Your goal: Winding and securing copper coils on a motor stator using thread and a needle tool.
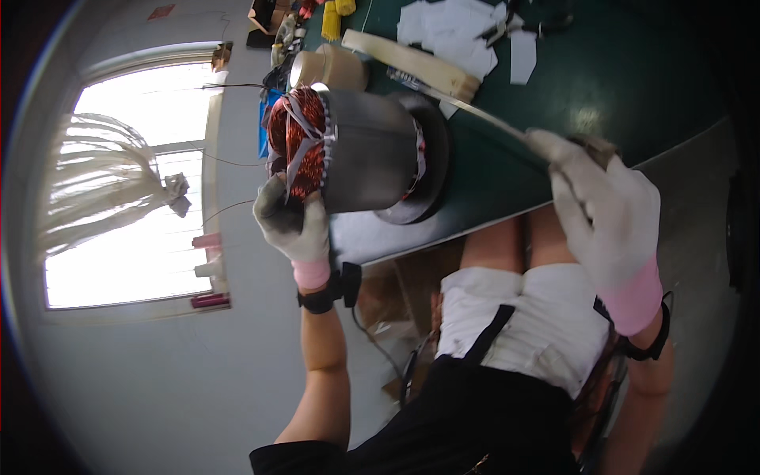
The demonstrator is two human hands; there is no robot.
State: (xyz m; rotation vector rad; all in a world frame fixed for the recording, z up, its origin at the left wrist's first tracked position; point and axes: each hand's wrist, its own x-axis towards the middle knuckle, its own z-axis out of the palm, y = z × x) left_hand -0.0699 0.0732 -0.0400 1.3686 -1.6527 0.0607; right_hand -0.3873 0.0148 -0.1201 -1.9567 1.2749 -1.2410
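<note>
My left hand (291,229), in a white glove, is at about 10 o'clock. Its thumb and fingers sit a bit apart at the low edge of the red-brown wire coil (314,170). I can't tell if they squeeze it or only rest on it.

The coil pokes out of a big grey metal tube (368,150). The tube lies on its side on the green table (665,95), near 12 o'clock, with the coil end facing 9 o'clock. A dark round ring (437,178) sits by its 3 o'clock end. White bands (296,168) go over the wires.

My right hand (606,214), also gloved, is at about 3 o'clock and looks blurry. Its fingers close on the end of a thin pale strip (483,116), which points up to 10 o'clock. It passes close by a long wooden piece (412,63); I can't tell if they touch.

I think I'm at the part where one hand steadies the coil and the other handles the strip. The next move calls for a firm pinch with my right hand and a soft, steady left hand, so the wires don't get bent and the tube doesn't roll.
</note>
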